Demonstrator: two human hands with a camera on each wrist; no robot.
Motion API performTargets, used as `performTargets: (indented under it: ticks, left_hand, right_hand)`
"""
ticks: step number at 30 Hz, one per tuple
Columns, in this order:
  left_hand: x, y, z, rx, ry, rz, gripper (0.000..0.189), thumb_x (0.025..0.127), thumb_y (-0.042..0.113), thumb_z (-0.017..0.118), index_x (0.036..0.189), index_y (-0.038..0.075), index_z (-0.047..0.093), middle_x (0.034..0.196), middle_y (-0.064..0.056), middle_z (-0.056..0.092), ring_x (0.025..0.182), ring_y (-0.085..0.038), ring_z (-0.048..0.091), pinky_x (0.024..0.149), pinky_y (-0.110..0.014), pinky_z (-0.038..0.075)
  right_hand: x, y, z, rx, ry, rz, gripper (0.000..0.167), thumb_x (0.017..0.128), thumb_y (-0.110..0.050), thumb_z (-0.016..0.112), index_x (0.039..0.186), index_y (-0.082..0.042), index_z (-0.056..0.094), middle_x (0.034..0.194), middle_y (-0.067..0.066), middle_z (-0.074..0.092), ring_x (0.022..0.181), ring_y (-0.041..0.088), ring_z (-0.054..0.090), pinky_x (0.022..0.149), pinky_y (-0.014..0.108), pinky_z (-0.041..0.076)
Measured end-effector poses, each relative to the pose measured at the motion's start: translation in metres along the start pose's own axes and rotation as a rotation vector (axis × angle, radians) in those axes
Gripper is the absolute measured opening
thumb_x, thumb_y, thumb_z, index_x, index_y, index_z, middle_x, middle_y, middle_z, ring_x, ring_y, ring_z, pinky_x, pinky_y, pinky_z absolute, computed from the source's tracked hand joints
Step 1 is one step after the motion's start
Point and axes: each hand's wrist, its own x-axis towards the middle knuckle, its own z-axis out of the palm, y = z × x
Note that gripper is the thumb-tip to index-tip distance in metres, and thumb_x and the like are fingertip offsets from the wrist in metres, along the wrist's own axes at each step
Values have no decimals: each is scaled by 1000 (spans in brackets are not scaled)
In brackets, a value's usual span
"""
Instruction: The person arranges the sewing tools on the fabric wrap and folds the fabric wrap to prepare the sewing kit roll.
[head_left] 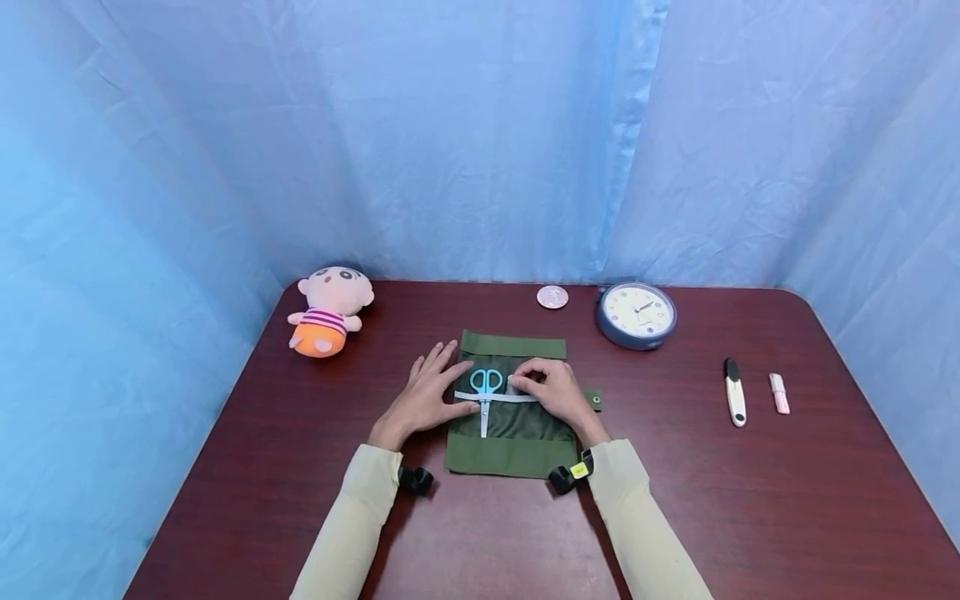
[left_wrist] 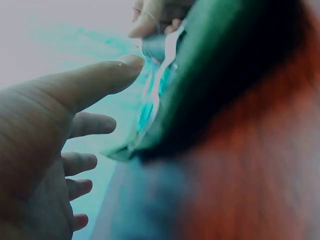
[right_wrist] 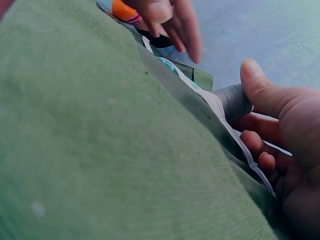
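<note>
An olive-green fabric organizer (head_left: 512, 457) lies unfolded on the table, with a white elastic band (head_left: 517, 398) across its middle. Scissors with light blue handles (head_left: 486, 382) are tucked under the band, blades toward the person. My right hand (head_left: 558, 393) pinches a small grey thread spool (right_wrist: 234, 101) between thumb and fingers, right at the band. In the right wrist view the band crosses the spool's near end. Fingers spread, my left hand (head_left: 426, 397) rests at the organizer's left edge, its thumb close beside the scissors.
A plush doll (head_left: 327, 312) is at the back left. Behind the organizer lie a round disc (head_left: 552, 297) and a blue-rimmed clock (head_left: 637, 315). Farther right are a white tool with a black end (head_left: 735, 393) and a small pink-and-white item (head_left: 779, 393). Blue curtains (head_left: 480, 150) surround the table.
</note>
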Motion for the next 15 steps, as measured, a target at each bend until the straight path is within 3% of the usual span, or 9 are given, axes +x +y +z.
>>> performTargets:
  ticks: [5, 15]
  left_hand:
    - [8, 14, 0, 5, 5, 29, 68, 88, 46, 74, 146, 18, 53, 167, -15, 24, 157, -39, 14, 123, -67, 14]
    - [29, 35, 10, 55, -110, 64, 69, 89, 45, 73, 148, 17, 51, 167, -15, 24, 158, -39, 11, 124, -64, 12]
  right_hand:
    - [0, 1, 0, -3, -25, -14, 11, 91, -29, 74, 92, -19, 78, 81, 0, 73, 64, 4, 56, 60, 23, 47]
    - [-2, 1, -2, 38, -42, 16, 10, 92, -25, 74, 95, -16, 78, 83, 6, 73, 64, 10, 56, 59, 22, 46]
